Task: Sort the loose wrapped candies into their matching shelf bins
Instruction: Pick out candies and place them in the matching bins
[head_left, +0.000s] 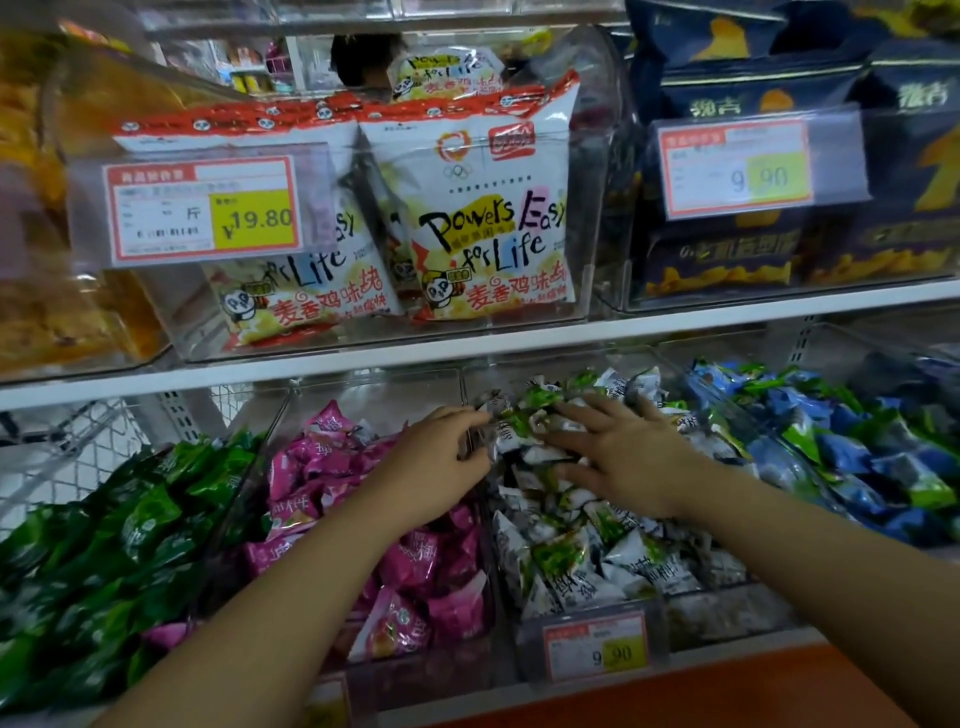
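Clear bins line the lower shelf. One holds white-and-green wrapped candies (566, 556); the bin to its left holds pink wrapped candies (415, 566). My left hand (436, 462) reaches over the pink bin to the clear divider (470, 384), where its curled fingers pinch a white-and-green candy (487, 415) at the edge of the white pile. My right hand (618, 457) lies flat on top of the white-and-green candies, with its fingers spread and pointing left. Both forearms come in from the bottom of the view.
A bin of green wrapped candies (119, 551) sits far left and a bin of blue-and-green candies (852, 447) far right. On the upper shelf stand white snack bags (488, 218) and dark blue bags (753, 249) behind price tags. A price label (597, 649) fronts the white bin.
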